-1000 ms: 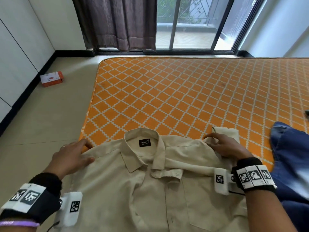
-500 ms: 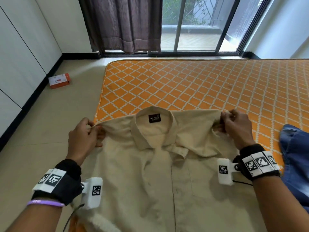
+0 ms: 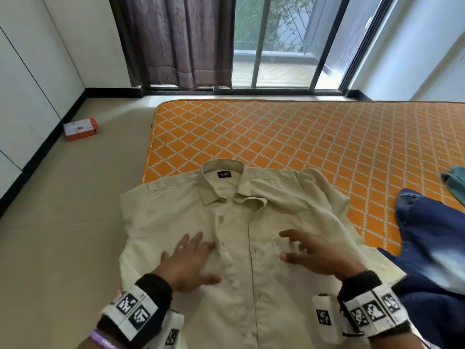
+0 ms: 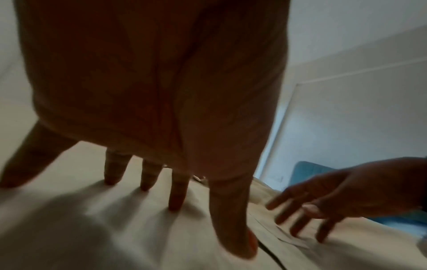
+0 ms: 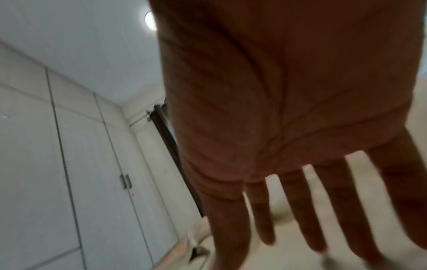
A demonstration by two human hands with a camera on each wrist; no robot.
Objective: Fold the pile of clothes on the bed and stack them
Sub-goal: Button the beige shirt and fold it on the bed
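Note:
A beige button-up shirt (image 3: 241,222) lies face up on the near left corner of the orange patterned bed (image 3: 302,137), collar toward the window. My left hand (image 3: 191,260) lies flat on the shirt's left chest, fingers spread; in the left wrist view the fingertips (image 4: 177,204) press on the shirt (image 4: 115,237). My right hand (image 3: 309,250) hovers open over the chest pocket, fingers straight and spread, holding nothing. In the right wrist view the spread fingers (image 5: 300,210) hang above pale cloth (image 5: 295,255). Dark blue jeans (image 3: 432,243) lie at the right.
A teal garment (image 3: 455,182) peeks in at the far right edge. An orange and white box (image 3: 80,128) sits on the floor by the white wardrobe doors (image 3: 32,84). A brown curtain (image 3: 176,41) and sliding window stand behind the bed.
Both hands let go of the shirt's shoulders and came down to its chest. The shirt now lies flat, and the view has tilted up.

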